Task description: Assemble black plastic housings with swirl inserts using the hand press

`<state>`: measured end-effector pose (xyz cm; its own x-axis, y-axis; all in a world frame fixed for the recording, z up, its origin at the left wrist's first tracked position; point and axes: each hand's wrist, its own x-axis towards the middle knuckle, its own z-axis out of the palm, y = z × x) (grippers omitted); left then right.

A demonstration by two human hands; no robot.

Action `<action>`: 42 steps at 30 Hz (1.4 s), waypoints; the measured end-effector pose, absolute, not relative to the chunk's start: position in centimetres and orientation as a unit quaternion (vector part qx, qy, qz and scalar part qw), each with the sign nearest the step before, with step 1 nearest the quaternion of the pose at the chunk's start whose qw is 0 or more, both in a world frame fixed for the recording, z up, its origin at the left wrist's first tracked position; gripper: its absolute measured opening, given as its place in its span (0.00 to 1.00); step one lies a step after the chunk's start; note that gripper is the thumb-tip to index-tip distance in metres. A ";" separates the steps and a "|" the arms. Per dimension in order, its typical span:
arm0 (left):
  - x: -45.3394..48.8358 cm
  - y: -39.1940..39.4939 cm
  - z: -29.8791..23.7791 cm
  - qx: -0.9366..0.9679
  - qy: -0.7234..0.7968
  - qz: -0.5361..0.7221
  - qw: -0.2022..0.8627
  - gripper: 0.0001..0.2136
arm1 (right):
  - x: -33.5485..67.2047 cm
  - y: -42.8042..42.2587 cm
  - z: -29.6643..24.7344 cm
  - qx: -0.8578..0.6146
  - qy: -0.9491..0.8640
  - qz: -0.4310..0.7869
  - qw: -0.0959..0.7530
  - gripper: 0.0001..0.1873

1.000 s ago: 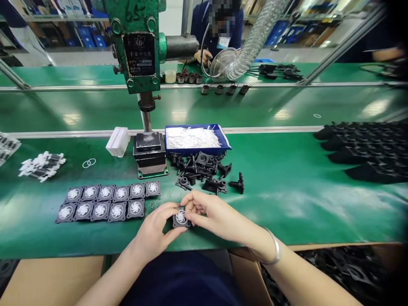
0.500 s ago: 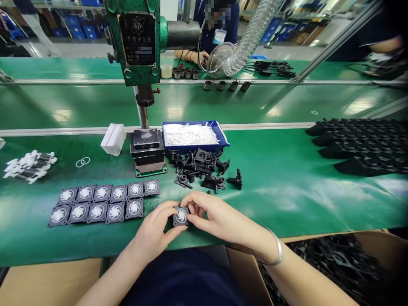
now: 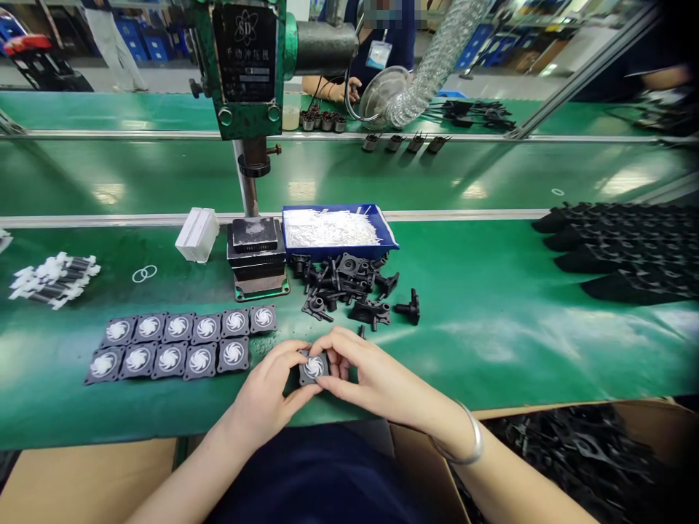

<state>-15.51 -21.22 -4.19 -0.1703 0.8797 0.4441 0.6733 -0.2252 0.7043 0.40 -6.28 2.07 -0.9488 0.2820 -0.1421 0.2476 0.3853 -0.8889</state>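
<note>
Between my two hands, just above the front of the green bench, is a small square black part with a white swirl-shaped wheel on its face. My left hand grips its left side, thumb below and fingers above. On its right side, my right hand pinches it, with the thumb at the lower corner and the fingertips at the top. Two rows of similar black parts with white wheels lie to the left. Beyond my hands sits a loose heap of black plastic parts, with one lone piece to its right.
A green hand press stands over its black block. Beside it are a blue tray of thin white pieces and a white block. Rows of black parts lie right; a co-worker sits opposite. A box of black parts stands below.
The view has shifted slightly. Both hands keep hold of the black part, and my right thumb has slid down towards its lower corner.
</note>
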 end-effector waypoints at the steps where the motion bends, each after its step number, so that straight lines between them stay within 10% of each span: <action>1: -15.5 -21.2 -4.2 0.632 0.614 0.459 0.114 0.13 | 0.4 -6.4 2.0 -0.161 -0.831 0.531 0.017 0.12; 12: -15.2 -21.3 -3.4 0.629 0.612 0.467 0.106 0.12 | 0.3 -6.4 1.1 -0.135 -0.864 0.486 0.004 0.13; 22: -14.6 -21.3 -3.8 0.601 0.673 0.431 -0.011 0.17 | -4.1 -5.8 4.4 -0.078 -0.919 0.348 0.166 0.06; 42: -15.9 -28.1 -1.9 0.585 0.691 0.334 -0.263 0.05 | -9.9 -9.0 4.2 0.058 -0.973 0.204 0.094 0.13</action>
<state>-15.87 -28.07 -1.92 -0.1767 0.6335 0.7533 0.9839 0.0919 0.1534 -9.91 -9.00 4.15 -0.9758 -0.0737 0.2061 -0.1502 0.9103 -0.3858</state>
